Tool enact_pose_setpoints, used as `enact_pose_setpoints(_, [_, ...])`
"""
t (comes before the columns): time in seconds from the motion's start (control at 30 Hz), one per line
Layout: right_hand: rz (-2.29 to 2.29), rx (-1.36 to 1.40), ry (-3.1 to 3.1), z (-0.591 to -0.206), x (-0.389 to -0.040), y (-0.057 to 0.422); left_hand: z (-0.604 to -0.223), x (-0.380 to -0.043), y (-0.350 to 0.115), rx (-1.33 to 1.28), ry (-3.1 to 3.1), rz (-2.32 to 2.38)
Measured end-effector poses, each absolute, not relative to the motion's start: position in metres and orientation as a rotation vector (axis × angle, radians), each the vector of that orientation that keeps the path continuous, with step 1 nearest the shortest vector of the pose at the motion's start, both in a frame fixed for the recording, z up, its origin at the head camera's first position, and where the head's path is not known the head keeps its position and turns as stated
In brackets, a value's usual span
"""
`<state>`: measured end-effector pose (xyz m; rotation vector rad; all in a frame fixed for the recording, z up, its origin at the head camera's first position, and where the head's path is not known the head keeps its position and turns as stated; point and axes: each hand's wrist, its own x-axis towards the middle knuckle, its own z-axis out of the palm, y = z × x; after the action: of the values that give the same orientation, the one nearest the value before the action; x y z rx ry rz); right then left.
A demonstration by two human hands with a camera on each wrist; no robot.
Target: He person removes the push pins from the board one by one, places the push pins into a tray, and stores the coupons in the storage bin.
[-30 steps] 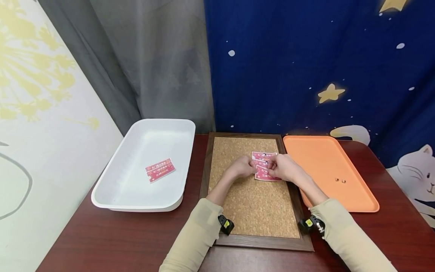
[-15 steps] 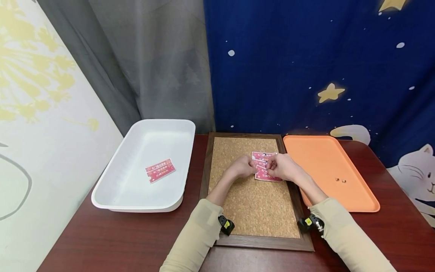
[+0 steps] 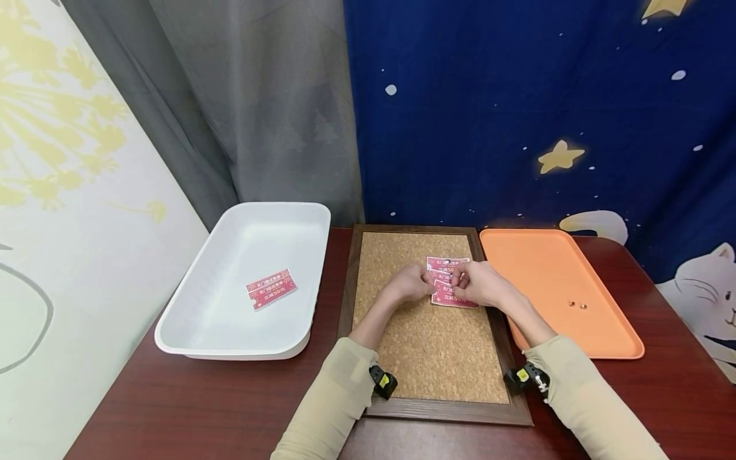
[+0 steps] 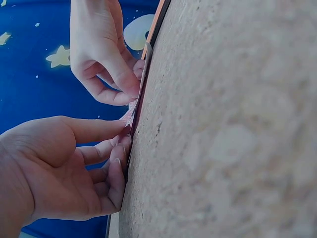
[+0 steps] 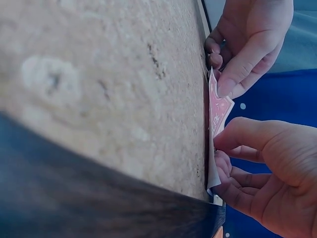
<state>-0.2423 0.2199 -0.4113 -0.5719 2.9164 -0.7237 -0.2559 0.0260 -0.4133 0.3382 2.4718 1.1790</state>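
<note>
A red-and-white paper coupon (image 3: 454, 299) lies on the framed corkboard (image 3: 437, 358), overlapping others pinned above it, the top coupon (image 3: 439, 262) among them. My left hand (image 3: 409, 283) pinches its left edge between thumb and fingers. At its upper middle, my right hand (image 3: 484, 285) has thumb and forefinger together; in the right wrist view a small thumbtack (image 5: 215, 148) shows at those tips, mostly hidden. The coupon (image 5: 218, 115) bows slightly off the cork there. Both hands touch the board's surface with their lower fingers.
On the left, a deep white tray (image 3: 190, 319) holds two overlapping coupons (image 3: 271, 289). An orange tray (image 3: 529, 255) on the right carries two small gold thumbtacks (image 3: 572, 304). Curtains (image 3: 460, 128) hang behind the dark red table (image 3: 201, 409).
</note>
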Motion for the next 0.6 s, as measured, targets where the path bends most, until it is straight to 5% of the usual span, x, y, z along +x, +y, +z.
enact_pose_setpoints(0.6, [-0.813,-0.639,2.905,-0.4158,-0.2424,0.2255,-0.4108,-0.2539,0.0249,0.348,2.508,1.132])
